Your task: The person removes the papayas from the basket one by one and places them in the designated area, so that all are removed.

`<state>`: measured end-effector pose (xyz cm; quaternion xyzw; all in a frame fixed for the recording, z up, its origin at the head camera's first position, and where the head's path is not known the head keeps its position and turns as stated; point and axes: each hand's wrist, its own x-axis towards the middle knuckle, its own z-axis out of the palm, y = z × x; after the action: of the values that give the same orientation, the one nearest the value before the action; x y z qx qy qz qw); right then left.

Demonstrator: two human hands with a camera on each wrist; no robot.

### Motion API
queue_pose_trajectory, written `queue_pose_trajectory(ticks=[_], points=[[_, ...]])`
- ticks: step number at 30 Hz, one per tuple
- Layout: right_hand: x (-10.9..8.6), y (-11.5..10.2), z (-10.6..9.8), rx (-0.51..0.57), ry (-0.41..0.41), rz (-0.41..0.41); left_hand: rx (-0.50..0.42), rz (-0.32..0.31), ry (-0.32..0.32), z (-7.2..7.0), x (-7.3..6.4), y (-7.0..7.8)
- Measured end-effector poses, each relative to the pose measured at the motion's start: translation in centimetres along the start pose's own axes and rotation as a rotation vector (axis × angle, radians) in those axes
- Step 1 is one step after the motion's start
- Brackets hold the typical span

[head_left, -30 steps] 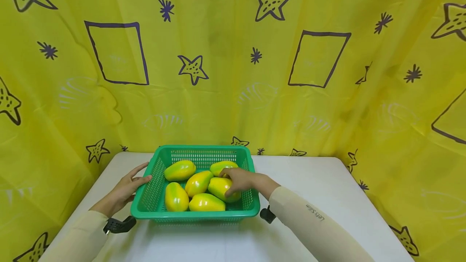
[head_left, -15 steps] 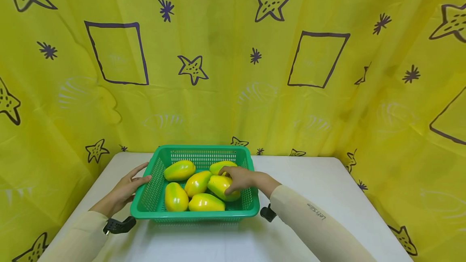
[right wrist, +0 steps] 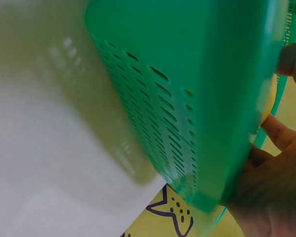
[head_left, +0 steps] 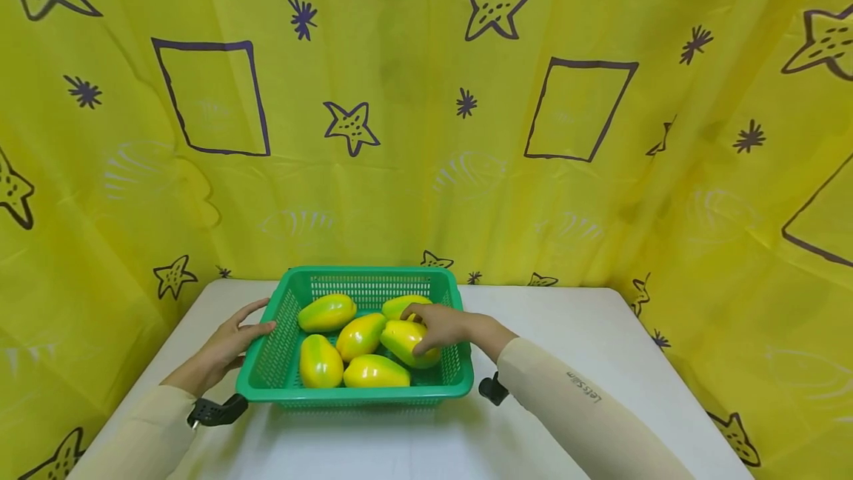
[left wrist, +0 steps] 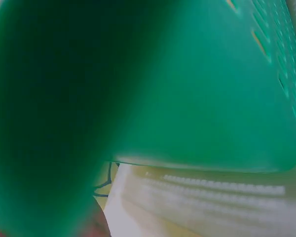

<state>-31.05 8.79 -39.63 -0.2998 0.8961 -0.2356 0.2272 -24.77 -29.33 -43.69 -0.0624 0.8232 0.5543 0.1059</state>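
Observation:
A green plastic basket (head_left: 353,394) with slotted walls holds several glossy yellow-green papayas, among them one at the front left (head_left: 321,363). My right hand (head_left: 443,328) reaches over the basket's right rim and grips the rightmost papaya (head_left: 403,339), thumb on the near side and fingers on the far side. Behind that fruit another papaya (head_left: 398,306) is partly covered by my fingers. At the left rim my left hand (head_left: 229,343) holds the basket, its thumb over the edge. The left wrist view is mostly filled by the basket's wall (left wrist: 207,108); the right wrist view shows the slotted side (right wrist: 153,98).
The basket is over a white table (head_left: 546,361). A yellow curtain (head_left: 400,191) printed with stars and frames encloses the back and both sides. Each wrist carries a black camera mount, such as the left one (head_left: 216,412).
The papaya under my right hand has tilted, its left end rising slightly. My left hand stays at the basket rim. The whole view has shifted a little.

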Motion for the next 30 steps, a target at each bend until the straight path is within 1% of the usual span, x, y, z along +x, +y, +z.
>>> queue_pose_trajectory(ticks=[4,13,23,30], points=[[-0.1,-0.1,-0.1,-0.003,-0.001,-0.001,0.019,-0.016,0.011,-0.1,0.1,0.2],[0.0,-0.3,-0.5,0.001,-0.005,-0.011,0.043,-0.023,0.011,-0.6,-0.1,0.6],[-0.1,-0.2,-1.2,0.017,-0.003,0.008,0.057,-0.014,0.022,-0.7,-0.1,0.5],[-0.2,-0.1,-1.6,0.009,-0.021,0.018,0.104,0.009,0.035,-0.8,-0.1,0.6]])
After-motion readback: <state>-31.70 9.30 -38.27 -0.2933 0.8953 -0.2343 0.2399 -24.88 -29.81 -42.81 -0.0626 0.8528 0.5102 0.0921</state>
